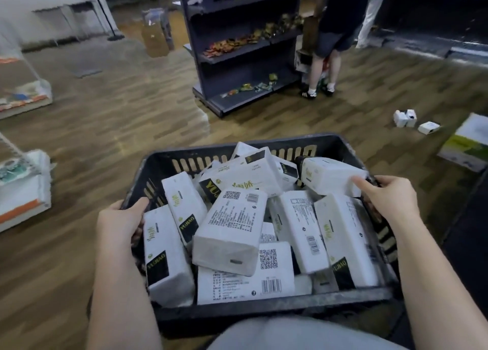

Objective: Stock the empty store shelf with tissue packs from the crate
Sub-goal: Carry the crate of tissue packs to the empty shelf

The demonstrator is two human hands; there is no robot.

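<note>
A black slotted plastic crate [264, 314] is carried in front of my body, above the wooden floor. It is piled with several white tissue packs [229, 225] with black and green labels, lying at mixed angles. My left hand [120, 224] grips the crate's left rim, thumb over the edge next to a pack. My right hand [386, 195] grips the right rim, its thumb lying against a tissue pack [330, 174] at the far right corner.
A dark shelf unit [237, 46] with snack packets stands ahead in mid-room. A person [330, 38] stands at its right end. Small white boxes [405, 118] and a green-white carton [467, 143] lie on the floor at right. Light shelving [21, 191] is at left.
</note>
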